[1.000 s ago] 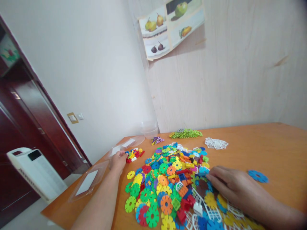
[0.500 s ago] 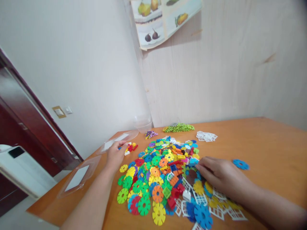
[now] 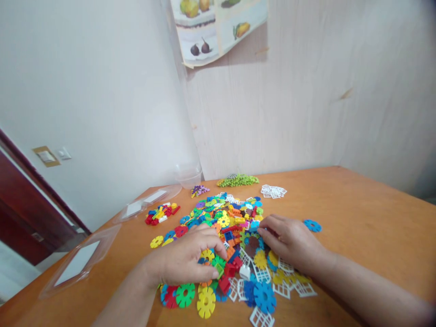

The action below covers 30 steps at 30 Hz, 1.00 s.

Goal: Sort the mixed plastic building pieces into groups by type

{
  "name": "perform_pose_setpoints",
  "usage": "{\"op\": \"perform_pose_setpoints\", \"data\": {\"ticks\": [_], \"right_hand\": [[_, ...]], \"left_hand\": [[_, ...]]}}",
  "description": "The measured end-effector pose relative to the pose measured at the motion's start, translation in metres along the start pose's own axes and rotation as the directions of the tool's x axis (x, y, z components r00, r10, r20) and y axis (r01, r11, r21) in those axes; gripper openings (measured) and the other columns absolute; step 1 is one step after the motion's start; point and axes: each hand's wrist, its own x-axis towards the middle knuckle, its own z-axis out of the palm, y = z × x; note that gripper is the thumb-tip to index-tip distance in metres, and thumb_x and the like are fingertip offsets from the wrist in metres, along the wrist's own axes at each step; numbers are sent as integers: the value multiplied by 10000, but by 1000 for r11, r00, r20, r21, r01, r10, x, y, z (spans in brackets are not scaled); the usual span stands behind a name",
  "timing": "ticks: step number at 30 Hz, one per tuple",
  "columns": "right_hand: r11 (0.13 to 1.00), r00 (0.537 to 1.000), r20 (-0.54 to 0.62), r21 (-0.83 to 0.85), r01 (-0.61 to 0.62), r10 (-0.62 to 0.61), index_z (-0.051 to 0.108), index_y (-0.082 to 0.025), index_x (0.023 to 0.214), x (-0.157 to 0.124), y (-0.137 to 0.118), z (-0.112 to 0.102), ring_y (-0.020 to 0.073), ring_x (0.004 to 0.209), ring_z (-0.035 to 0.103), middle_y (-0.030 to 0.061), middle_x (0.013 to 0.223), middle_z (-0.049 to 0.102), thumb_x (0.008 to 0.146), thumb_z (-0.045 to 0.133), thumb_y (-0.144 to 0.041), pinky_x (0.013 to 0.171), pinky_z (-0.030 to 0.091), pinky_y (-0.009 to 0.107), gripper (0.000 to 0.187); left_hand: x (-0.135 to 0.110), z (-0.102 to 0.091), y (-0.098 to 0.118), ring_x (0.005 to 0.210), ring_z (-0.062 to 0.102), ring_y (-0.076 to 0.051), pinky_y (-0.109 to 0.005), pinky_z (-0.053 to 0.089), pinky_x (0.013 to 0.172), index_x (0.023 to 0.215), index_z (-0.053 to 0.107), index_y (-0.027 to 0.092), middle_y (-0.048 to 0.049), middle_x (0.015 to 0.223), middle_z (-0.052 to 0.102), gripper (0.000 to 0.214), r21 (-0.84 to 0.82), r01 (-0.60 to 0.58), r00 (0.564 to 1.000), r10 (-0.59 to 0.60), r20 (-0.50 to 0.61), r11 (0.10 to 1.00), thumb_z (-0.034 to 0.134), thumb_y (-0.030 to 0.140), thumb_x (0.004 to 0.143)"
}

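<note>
A heap of coloured plastic building pieces (image 3: 225,227), toothed discs, small bricks and white lattice panels, lies on the wooden table (image 3: 368,213). My left hand (image 3: 189,261) rests on the near left of the heap, fingers curled down with the thumb against a small green block (image 3: 220,271). My right hand (image 3: 289,240) lies on the right side of the heap, fingers stretched flat over the pieces, their tips by a blue piece (image 3: 254,225). Yellow, green and blue discs (image 3: 206,302) lie just in front of both hands.
Sorted small piles sit behind the heap: red and yellow bricks (image 3: 161,213), purple pieces (image 3: 199,190), green pieces (image 3: 238,180), white lattice panels (image 3: 273,191). A lone blue disc (image 3: 312,225) lies right. A clear tub (image 3: 188,175) and clear lids (image 3: 80,261) stand left, near the table edge.
My left hand came back from the red and yellow brick pile to the near side of the heap and curled onto it. The right hand stayed on the heap. The view swung left.
</note>
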Motion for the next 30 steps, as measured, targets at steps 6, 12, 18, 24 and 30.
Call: {"op": "perform_pose_setpoints", "data": {"ticks": [6, 12, 18, 24, 30], "right_hand": [[998, 997, -57, 31, 62, -60, 651, -232, 1100, 2, -6, 1, 212, 941, 651, 76, 1008, 701, 966, 470, -312, 823, 477, 309, 239], [997, 997, -56, 38, 64, -62, 669, -219, 1060, 3, -4, 3, 211, 915, 645, 75, 970, 697, 960, 486, -309, 815, 483, 313, 227], [996, 996, -68, 59, 67, -63, 675, -228, 1042, 2, 0, 4, 209, 893, 647, 71, 970, 687, 964, 468, -317, 794, 494, 321, 238], [997, 992, -118, 66, 46, -38, 653, -246, 1070, 1, 7, 7, 216, 944, 657, 69, 1051, 684, 978, 442, -347, 804, 508, 334, 251], [998, 990, -136, 57, 37, -29, 650, -255, 1068, 0, 12, 8, 216, 928, 662, 70, 1048, 680, 986, 420, -356, 795, 521, 343, 264]], "left_hand": [[-4, 6, 0, 1028, 527, -196, -320, 416, 935, 1001, 668, 309, 23, 1002, 616, 351, 46, 53, 998, -55, 42, 998, 738, 161, 690], [-3, 8, 4, 1018, 520, -199, -323, 402, 931, 966, 667, 297, 17, 979, 612, 283, 72, 60, 997, -63, 49, 996, 697, 167, 716], [-2, 8, -3, 1003, 539, -192, -318, 414, 926, 951, 681, 280, 9, 966, 634, 211, 0, 81, 997, -81, 7, 997, 692, 216, 751], [6, -7, -57, 925, 611, -185, -300, 474, 838, 1005, 664, 215, -39, 1002, 680, 270, -325, 195, 864, -319, -389, 925, 632, 420, 832], [10, -33, -155, 902, 656, -207, -291, 503, 778, 1004, 651, 171, -70, 980, 716, 405, -463, 276, 383, -538, -751, 842, 657, 491, 757]]}}
